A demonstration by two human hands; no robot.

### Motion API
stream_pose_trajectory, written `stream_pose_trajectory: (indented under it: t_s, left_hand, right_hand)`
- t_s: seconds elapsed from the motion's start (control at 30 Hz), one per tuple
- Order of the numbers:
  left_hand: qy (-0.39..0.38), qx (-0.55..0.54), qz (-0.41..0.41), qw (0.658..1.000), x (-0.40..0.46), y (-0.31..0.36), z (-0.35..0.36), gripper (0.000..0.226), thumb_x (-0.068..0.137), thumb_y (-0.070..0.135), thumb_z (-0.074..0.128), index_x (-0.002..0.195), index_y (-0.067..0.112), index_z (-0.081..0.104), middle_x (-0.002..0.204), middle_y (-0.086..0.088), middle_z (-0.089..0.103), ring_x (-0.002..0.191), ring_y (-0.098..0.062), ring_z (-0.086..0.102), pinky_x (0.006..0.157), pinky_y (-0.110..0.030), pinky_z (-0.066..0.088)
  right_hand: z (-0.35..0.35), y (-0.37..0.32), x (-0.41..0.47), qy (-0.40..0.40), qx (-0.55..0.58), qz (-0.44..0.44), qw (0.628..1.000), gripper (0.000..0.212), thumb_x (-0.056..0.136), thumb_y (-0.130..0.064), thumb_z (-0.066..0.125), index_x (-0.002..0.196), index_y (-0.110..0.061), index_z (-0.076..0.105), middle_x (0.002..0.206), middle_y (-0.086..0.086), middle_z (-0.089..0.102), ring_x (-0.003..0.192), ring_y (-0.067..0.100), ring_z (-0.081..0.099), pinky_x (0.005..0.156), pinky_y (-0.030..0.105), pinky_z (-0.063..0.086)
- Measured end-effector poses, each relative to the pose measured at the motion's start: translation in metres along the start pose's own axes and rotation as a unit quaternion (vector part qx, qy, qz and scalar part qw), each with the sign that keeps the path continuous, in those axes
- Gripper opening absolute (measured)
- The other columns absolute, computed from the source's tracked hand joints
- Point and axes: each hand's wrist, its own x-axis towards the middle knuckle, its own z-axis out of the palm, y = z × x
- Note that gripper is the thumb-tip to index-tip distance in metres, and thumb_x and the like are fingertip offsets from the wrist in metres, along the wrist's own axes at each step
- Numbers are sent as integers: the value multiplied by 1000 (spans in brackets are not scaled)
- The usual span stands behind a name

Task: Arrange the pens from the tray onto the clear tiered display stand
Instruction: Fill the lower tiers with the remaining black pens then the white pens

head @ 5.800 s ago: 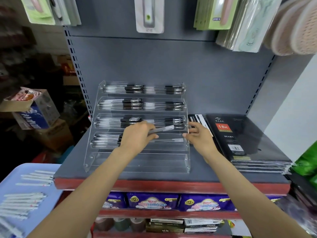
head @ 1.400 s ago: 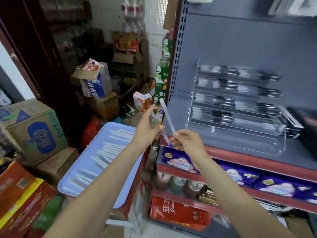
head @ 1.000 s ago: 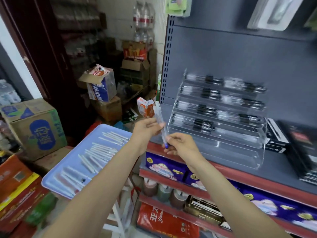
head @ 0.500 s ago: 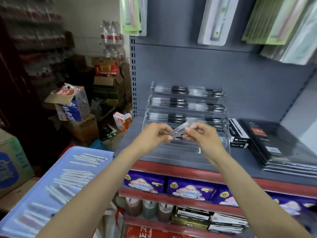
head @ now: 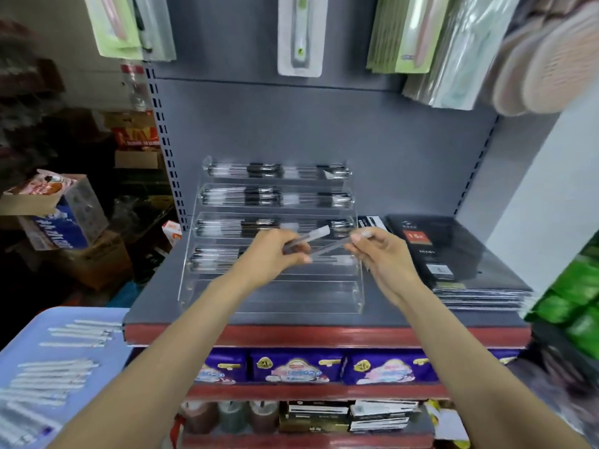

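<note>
You had both hands raised in front of the clear tiered display stand (head: pixel 272 296), which sat toward the left half of the grey shelf (head: pixel 149 299), its left wall near the shelf's left edge.

Left hand (head: pixel 269 257): fingers closed around the dark end of a pen (head: pixel 308 238). The pale end stuck out up and to the right past the fingertips, free of the stand.

Right hand (head: pixel 382 254): thumb and forefinger pinched the pale tip of a second pen (head: pixel 330 249). Its barrel ran down-left toward your left hand. Whether the two pens touched where they crossed, I could not tell.

Likely reason for the end grips: holding each pen by one end left the barrel clear to be laid lengthwise into a tier.

Stand status: the top three tiers held rows of pens across their width. The fourth tier (head: pixel 214 260) had pens on its left part; its right part looked sparse. The front tier appeared empty. Judgement: the fourth tier's right part was the target.

Tray (head: pixel 19 338), at the lower left beside the shelf's front-left corner, carried many more pens (head: pixel 55 374). Task was well short of done.
</note>
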Motion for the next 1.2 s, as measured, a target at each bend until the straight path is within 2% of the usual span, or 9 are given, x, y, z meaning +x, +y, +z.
stream_pose_trajectory:
  t_s: [0.1, 0.17, 0.27, 0.4, 0.7, 0.8, 0.87, 0.97, 1.2]
  left_hand:
    - [28, 2, -21, 999, 5, 0, 7, 16, 82, 26, 69, 94, 14, 71, 81, 5, 64, 69, -4, 56, 60, -12, 37]
    - [46, 33, -42, 998, 6, -4, 5, 14, 83, 25, 68, 83, 11, 68, 76, 5, 61, 66, -8, 54, 58, -18, 38]
    - [20, 132, -94, 987, 9, -14, -2, 25, 84, 27, 67, 65, 17, 54, 63, 0, 52, 63, -20, 49, 53, -29, 32]
    - [-41, 180, -109, 977, 18, -12, 0, 19, 83, 24, 69, 68, 18, 58, 57, 6, 45, 67, -22, 47, 61, -27, 31]
    - [-61, 112, -69, 989, 17, -9, 14, 20, 89, 29, 60, 78, 13, 56, 66, 5, 49, 63, -13, 47, 52, -16, 29]
    - [-65, 120, -49, 989, 14, -9, 22, 31, 99, 24, 40, 116, 5, 58, 91, -5, 48, 92, -22, 44, 76, -24, 33]
    - [-77, 111, -53, 989, 17, -9, 25, 41, 100, 19, 33, 139, 8, 39, 103, -5, 38, 104, -21, 35, 95, -29, 32]
    - [-76, 81, -29, 993, 23, -9, 29, 36, 98, 12, 39, 134, 16, 44, 96, -1, 35, 92, -13, 33, 89, -29, 31]
    - [-75, 82, 15, 994, 41, 3, 45, 19, 91, 9, 55, 108, 12, 63, 108, -6, 64, 96, -14, 56, 91, -27, 45]
  right_hand:
    - [-5, 3, 10, -6, -3, -4, 1000, 11, 88, -2, 59, 78, -4, 59, 80, 1, 64, 76, 12, 67, 73, 15, 53]
    - [-9, 5, 17, 13, -89, -1, 996, 6, 88, -9, 63, 93, -6, 63, 88, 3, 67, 82, 13, 66, 74, 19, 55]
    - [-24, 8, 29, 53, -256, 7, 965, 33, 87, -22, 65, 119, -14, 57, 109, 3, 62, 97, 17, 60, 87, 30, 50]
    - [-32, 12, 34, 0, -250, 76, 965, 50, 90, -22, 62, 136, -15, 43, 120, 7, 58, 106, 18, 57, 85, 30, 49]
    - [-32, 25, 38, -9, -227, 77, 971, 49, 91, -6, 58, 136, -15, 44, 115, 6, 58, 94, 17, 59, 73, 22, 49]
    - [-32, 30, 38, -2, -220, 73, 973, 49, 90, 0, 56, 136, -14, 45, 112, 6, 59, 90, 17, 59, 71, 20, 50]
    - [-33, 31, 39, -4, -213, 71, 974, 50, 90, 1, 55, 136, -14, 45, 112, 7, 60, 89, 17, 59, 71, 21, 51]
    - [-34, 32, 40, -6, -224, 67, 972, 50, 90, 1, 55, 136, -15, 45, 111, 5, 60, 90, 17, 60, 72, 21, 51]
    - [-33, 33, 40, -1, -239, 61, 969, 49, 91, 1, 54, 135, -18, 47, 110, 3, 60, 90, 17, 60, 75, 26, 53]
